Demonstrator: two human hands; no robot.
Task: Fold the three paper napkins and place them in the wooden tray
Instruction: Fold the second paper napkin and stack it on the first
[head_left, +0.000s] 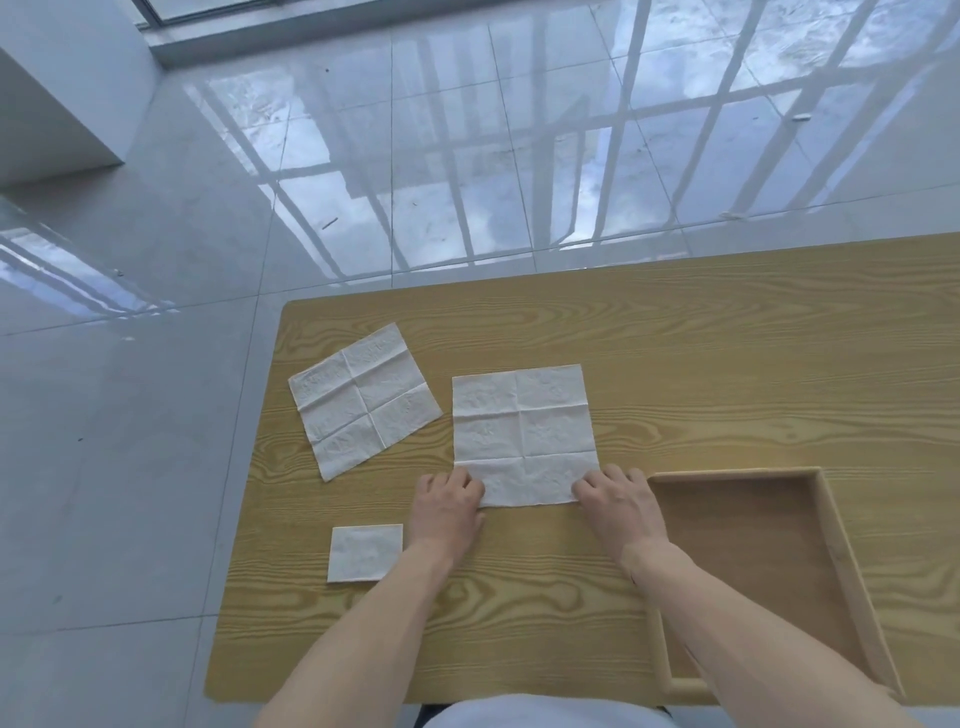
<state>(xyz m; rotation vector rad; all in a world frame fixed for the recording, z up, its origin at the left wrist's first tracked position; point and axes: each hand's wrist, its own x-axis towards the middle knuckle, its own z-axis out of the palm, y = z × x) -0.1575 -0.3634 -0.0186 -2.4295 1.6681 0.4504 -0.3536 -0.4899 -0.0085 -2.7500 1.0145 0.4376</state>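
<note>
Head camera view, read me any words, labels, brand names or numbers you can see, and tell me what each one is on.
None: no readable text appears anywhere in this view.
The open napkin, the spread napkin and the folded napkin show only embossed texture and creases.
The wooden tray and table carry only wood grain.

napkin at my fingers: white, faint embossing, crease grid | napkin beyond my left fingers: white, same creases | folded napkin: white | counter: yellow-tan, dark swirling woodgrain | tray: pale brown wood | floor: glossy grey-white tiles
</note>
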